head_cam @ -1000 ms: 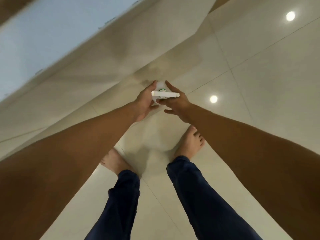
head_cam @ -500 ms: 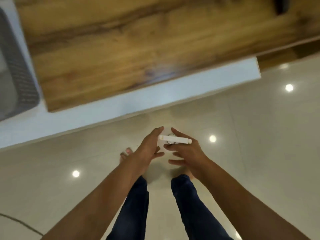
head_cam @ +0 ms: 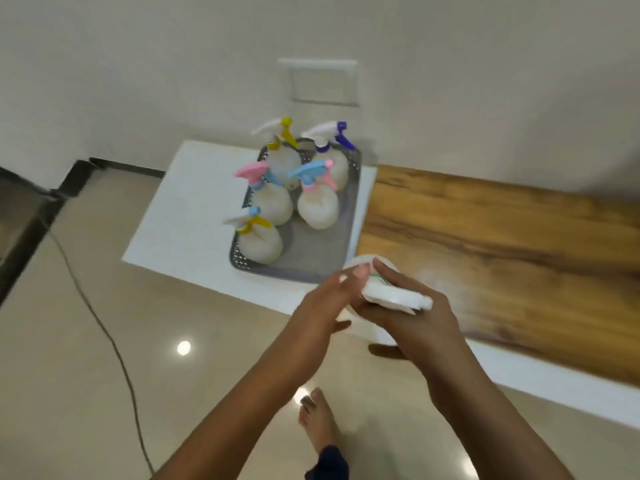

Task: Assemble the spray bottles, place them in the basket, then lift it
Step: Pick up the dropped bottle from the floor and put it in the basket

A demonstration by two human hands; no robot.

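The view has swung up from the floor to the surface [head_cam: 194, 216], where the basket [head_cam: 311, 261] already carries five bottles, while both hands, left hand [head_cam: 325, 303] and right hand [head_cam: 412, 323], keep their grip clenched on the sixth spray bottle [head_cam: 388, 294] just beside it, probably the last to go in

The counter [head_cam: 502, 237] has a wood-grain top with a soft sheen and a smooth white matt edge. The basket [head_cam: 349, 209] looks like grey plastic, its walls perforated with small holes. The spray bottles [head_cam: 317, 209] in it are milky, translucent plastic with glossy coloured plastic triggers. The floor [head_cam: 86, 341] is polished beige tile, glossy enough to mirror lamps. The wall [head_cam: 485, 81] is matt.
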